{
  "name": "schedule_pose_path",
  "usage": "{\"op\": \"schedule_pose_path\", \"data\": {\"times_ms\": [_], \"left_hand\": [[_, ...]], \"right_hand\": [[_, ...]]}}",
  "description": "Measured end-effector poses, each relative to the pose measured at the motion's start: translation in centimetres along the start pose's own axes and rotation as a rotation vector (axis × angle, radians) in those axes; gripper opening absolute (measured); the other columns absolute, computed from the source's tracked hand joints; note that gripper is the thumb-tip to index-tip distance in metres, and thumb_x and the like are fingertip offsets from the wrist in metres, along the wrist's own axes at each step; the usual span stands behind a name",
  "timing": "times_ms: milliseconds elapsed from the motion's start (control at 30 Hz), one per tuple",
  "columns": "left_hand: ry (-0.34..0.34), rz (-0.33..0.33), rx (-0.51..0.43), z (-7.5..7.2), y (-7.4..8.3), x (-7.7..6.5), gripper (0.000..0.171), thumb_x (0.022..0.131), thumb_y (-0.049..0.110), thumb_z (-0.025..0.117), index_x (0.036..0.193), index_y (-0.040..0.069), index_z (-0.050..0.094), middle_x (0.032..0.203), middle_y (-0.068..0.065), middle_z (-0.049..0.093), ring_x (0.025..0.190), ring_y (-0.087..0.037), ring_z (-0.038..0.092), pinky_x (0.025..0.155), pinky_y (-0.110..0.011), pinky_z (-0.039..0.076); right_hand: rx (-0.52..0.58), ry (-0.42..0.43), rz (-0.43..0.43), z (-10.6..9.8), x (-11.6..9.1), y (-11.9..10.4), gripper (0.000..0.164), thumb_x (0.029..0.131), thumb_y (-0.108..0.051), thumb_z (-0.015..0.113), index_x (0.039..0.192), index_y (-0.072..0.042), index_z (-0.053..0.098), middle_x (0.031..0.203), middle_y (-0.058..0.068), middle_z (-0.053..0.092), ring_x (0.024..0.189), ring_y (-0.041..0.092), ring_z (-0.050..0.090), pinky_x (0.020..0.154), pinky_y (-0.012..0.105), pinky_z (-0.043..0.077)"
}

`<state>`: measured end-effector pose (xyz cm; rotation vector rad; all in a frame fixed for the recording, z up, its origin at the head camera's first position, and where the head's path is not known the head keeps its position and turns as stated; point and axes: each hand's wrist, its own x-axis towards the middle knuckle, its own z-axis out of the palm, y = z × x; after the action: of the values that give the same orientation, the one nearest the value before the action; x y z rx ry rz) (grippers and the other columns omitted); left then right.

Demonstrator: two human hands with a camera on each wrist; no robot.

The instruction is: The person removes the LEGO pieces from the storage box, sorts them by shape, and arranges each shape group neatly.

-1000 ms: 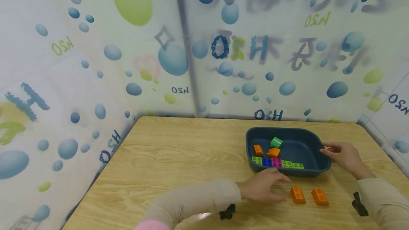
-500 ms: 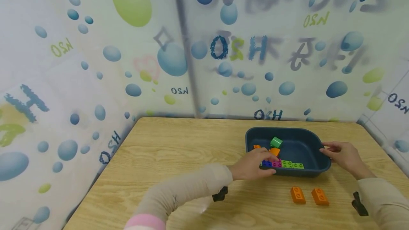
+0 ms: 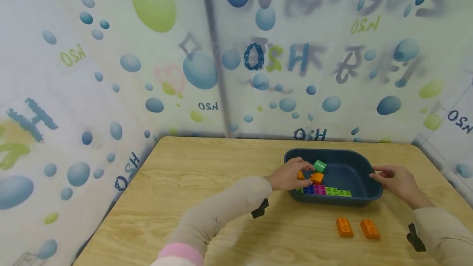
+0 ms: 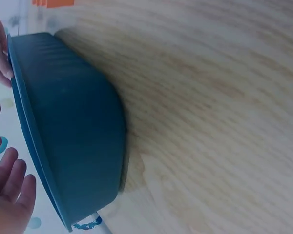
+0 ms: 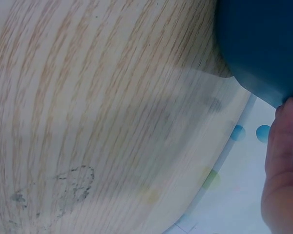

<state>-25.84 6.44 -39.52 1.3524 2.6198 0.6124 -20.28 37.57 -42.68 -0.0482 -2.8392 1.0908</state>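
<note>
A dark blue plastic bin [image 3: 352,175] stands on the table with building blocks in it. My right hand [image 3: 399,182] pinches the bin's right rim; the right wrist view shows its fingers [image 5: 285,141] against the wall. My left hand [image 3: 290,174] reaches over the left rim, thumb and fingers apart. Close to its fingertips lies an orange block [image 3: 317,178], with a green block [image 3: 320,166] behind. Another orange block [image 3: 301,175] is partly hidden by that hand. In the left wrist view the fingers [image 4: 14,183] are loosely extended above the rim.
Along the bin's near inner wall runs a row of lime, blue and magenta blocks [image 3: 320,190]. In front of the bin, two orange blocks [image 3: 344,227] lie apart on the wooden table [image 3: 207,167]. Patterned wall sheets [image 3: 236,93] rise behind and beside the table.
My left hand has moved from the table in front of the bin, leftward and up, to inside its left end. The right hand stays on the rim; the bin has not moved.
</note>
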Motion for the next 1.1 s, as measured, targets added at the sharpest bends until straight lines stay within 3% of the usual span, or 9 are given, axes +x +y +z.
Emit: {"op": "schedule_pose_path", "data": {"times_ms": [433,733,1100], "left_hand": [[-0.100,-0.067,0.039,1.0,-0.6,2.3,0.043,0.086,0.030,0.058,0.125,0.016,0.050,0.114,-0.003,0.050,0.098,-0.010,0.046,0.080,-0.016,0.038],[-0.072,-0.145,0.094,1.5,-0.9,3.3,0.039,0.083,0.028,0.062,0.120,0.019,0.055,0.116,-0.001,0.048,0.102,-0.012,0.046,0.083,-0.017,0.038],[-0.148,-0.202,0.121,1.3,-0.9,4.2,0.039,0.082,0.023,0.065,0.119,0.017,0.056,0.115,0.005,0.053,0.105,-0.007,0.047,0.088,-0.016,0.036]], "right_hand": [[0.021,0.002,0.005,0.2,-0.1,0.0,0.055,0.085,-0.030,0.059,0.112,0.017,0.050,0.082,0.019,0.062,0.059,0.010,0.054,0.052,0.029,0.050],[0.024,0.028,0.028,0.3,0.0,0.1,0.058,0.083,-0.035,0.061,0.111,0.015,0.052,0.080,0.015,0.062,0.060,0.015,0.054,0.052,0.031,0.050],[0.014,-0.003,0.019,0.1,-0.3,-0.3,0.051,0.086,-0.025,0.058,0.113,0.017,0.049,0.083,0.018,0.061,0.061,0.012,0.054,0.053,0.028,0.049]]}}
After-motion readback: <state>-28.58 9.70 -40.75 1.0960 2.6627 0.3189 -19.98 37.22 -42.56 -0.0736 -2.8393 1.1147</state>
